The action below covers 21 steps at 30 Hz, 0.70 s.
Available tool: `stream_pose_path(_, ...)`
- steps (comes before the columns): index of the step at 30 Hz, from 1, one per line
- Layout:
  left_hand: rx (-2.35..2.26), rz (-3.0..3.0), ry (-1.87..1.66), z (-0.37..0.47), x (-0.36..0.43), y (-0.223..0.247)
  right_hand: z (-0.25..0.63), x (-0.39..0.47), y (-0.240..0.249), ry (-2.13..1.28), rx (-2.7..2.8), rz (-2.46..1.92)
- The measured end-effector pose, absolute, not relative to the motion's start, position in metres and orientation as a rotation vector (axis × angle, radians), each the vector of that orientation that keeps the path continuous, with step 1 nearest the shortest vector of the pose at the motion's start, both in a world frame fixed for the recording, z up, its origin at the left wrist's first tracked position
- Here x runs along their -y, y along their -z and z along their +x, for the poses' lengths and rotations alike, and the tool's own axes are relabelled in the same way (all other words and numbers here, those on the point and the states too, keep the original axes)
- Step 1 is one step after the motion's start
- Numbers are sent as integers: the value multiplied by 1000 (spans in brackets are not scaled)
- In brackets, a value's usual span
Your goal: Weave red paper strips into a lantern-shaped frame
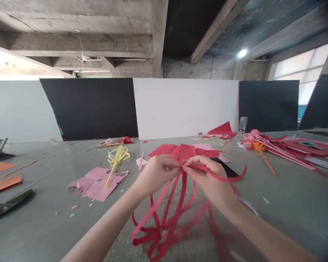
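Observation:
Both hands meet at the middle of the head view, pinching a bunch of red paper strips [182, 191]. My left hand [161, 169] closes thumb and finger on the strips' gathered top. Beside it, nearly touching, my right hand [207, 174] pinches the same spot, with a loose strip end curling out to the right over the hand. Below the fingers the strips hang in long loops, partly blurred, down toward the table. Behind the hands lies folded red paper [169, 151]. A dark flat object [226, 169] is partly hidden behind my right hand.
To the left, a yellow paper-strip flower [118, 156] rests on a cut pink sheet [98, 182]. Orange paper [5, 183] and a green leaf [12, 204] lie at far left. Pink strips [278, 149], an orange flower [259, 146] and scissors [311, 145] lie right. White and black panels stand behind.

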<state>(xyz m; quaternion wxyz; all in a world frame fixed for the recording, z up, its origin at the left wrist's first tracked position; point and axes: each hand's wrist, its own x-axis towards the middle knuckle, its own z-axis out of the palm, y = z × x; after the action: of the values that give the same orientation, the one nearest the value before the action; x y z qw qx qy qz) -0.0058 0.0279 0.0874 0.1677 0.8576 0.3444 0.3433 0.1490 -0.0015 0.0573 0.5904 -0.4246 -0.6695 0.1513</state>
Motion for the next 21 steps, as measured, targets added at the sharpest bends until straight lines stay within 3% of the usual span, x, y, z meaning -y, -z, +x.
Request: stream_pose_path(21,-1084,2340,-1014,-9,-30,-91,149,3,-60,-554,1590,-980)
